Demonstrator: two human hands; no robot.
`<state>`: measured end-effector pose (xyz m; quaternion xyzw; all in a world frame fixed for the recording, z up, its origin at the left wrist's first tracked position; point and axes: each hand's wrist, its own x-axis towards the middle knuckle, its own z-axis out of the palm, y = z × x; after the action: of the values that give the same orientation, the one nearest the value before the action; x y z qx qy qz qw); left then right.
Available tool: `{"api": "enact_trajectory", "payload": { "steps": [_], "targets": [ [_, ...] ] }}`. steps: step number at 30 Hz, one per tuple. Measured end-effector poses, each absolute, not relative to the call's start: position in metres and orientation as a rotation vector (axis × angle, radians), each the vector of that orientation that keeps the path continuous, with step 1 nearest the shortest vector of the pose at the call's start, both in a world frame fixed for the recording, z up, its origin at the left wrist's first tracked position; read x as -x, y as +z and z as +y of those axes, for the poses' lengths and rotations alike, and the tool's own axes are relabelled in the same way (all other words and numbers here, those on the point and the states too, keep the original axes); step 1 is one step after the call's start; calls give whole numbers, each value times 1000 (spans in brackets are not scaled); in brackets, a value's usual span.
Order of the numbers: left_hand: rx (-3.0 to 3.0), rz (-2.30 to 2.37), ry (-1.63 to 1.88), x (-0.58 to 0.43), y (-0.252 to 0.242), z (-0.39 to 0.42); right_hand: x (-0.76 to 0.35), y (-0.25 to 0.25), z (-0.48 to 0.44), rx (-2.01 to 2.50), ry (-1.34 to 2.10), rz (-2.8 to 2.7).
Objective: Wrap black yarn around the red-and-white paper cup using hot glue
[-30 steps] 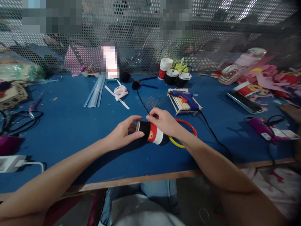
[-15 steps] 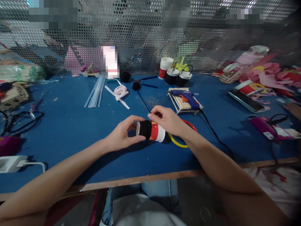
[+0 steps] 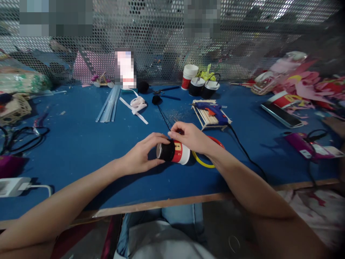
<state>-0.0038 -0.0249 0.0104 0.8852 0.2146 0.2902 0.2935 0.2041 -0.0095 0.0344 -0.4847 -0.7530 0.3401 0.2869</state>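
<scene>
A red and white paper cup [image 3: 178, 152] lies on its side above the blue table. Black cord is wound round its base half, forming a dark band [image 3: 166, 150]. My left hand [image 3: 142, 153] grips the wound end between thumb and fingers. Just above the cup, my right hand [image 3: 187, 135] has thumb and forefinger pinched on the black cord [image 3: 164, 116]. This strand runs back to a small black ball of cord [image 3: 156, 100]. The pinched length is partly hidden by the fingers.
A blue glue gun [image 3: 211, 109] rests on a stick rack [image 3: 202, 120]. Yellow and red rings [image 3: 203, 163] lie under my right forearm. Farther back are cups with black handles [image 3: 196, 86], pliers [image 3: 168, 92], white ribbon [image 3: 138, 104], glue sticks [image 3: 109, 104] and a phone [image 3: 281, 114].
The cup has turned a little in my left hand, so more of its printed yellow patch shows. My left fingers have shifted over the black band. My right hand still pinches the cord.
</scene>
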Motion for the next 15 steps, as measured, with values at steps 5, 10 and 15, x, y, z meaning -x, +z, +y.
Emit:
{"api": "enact_trajectory", "payload": {
  "steps": [5,10,15],
  "targets": [
    [-2497,572,618,3,14,-30,-203,32,-7,1253,975,-2030],
    [-2522,585,557,2,14,-31,-199,29,-3,1189,1063,-1999],
    [-2478,619,554,2,15,-31,-199,29,-1,1219,1011,-1994]
  ]
}}
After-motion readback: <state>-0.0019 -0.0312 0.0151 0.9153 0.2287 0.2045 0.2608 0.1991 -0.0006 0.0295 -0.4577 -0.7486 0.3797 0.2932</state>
